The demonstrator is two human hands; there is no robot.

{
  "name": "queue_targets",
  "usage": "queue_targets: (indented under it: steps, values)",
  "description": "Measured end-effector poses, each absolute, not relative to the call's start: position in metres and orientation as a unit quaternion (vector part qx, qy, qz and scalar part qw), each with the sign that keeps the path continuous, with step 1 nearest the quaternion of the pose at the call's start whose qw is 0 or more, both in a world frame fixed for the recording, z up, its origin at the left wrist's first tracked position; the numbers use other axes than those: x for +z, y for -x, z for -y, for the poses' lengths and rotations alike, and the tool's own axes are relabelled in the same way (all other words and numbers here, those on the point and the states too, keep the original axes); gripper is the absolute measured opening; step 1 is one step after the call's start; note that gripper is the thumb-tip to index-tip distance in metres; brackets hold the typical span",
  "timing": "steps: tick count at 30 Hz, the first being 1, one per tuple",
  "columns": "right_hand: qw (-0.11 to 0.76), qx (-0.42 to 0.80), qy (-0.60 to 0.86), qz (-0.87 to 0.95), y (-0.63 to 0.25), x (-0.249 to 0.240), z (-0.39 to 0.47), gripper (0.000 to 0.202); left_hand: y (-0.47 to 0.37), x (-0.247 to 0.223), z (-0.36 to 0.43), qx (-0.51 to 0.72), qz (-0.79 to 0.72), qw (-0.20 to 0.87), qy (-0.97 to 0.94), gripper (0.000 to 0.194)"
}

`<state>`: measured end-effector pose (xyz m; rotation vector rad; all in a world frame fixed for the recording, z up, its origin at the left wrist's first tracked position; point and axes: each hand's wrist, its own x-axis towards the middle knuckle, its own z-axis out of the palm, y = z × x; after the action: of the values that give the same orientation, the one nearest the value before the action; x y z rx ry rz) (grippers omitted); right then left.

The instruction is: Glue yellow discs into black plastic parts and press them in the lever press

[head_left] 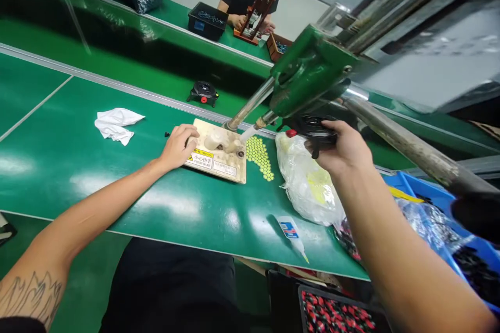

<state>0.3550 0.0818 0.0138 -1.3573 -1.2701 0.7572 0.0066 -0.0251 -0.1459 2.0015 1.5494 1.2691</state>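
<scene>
My right hand (344,148) grips a black round part (314,130) with a red tip, fingers curled around it, just under the green press head (308,75). My left hand (179,145) rests fingers-down on the beige press base (219,158), holding nothing.

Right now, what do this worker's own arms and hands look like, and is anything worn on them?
Both are bare: no gloves, sleeves, watch or rings visible. The left hand ends a long bare forearm bearing a dark line tattoo with flame-like shapes near the elbow. The right hand and its forearm show no markings. Dark clothing shows below the table edge.
</scene>
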Motion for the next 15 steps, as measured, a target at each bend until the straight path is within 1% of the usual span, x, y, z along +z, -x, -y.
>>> queue_targets:
  steps: [2, 6, 8, 9, 10, 12, 15]
  values:
    - [0.503, 0.384, 0.606, 0.483, -0.356, 0.007, -0.059, 0.038, -0.005, -0.143, 0.025, 0.44, -0.541, 0.148, -0.702, 0.022]
    - [0.468, 0.468, 0.611, 0.434, -0.342, -0.006, -0.018, 0.003, -0.002, -0.138, 0.025, 0.438, -0.542, 0.143, -0.703, 0.024]
    - [0.458, 0.499, 0.595, 0.433, -0.332, -0.014, -0.004, 0.022, -0.002, -0.137, 0.024, 0.437, -0.544, 0.142, -0.702, 0.024]
    - [0.45, 0.515, 0.585, 0.436, -0.327, -0.017, 0.0, 0.028, -0.001, -0.137, 0.024, 0.438, -0.544, 0.14, -0.702, 0.024]
    - [0.442, 0.528, 0.576, 0.441, -0.322, -0.021, 0.002, 0.031, -0.001, -0.137, 0.024, 0.439, -0.545, 0.139, -0.701, 0.025]
    - [0.433, 0.536, 0.569, 0.448, -0.316, -0.024, -0.001, 0.03, 0.0, -0.137, 0.023, 0.44, -0.547, 0.134, -0.699, 0.026]
    - [0.44, 0.539, 0.554, 0.457, -0.322, -0.019, -0.004, 0.031, 0.004, -0.134, 0.022, 0.442, -0.545, 0.11, -0.703, 0.025]
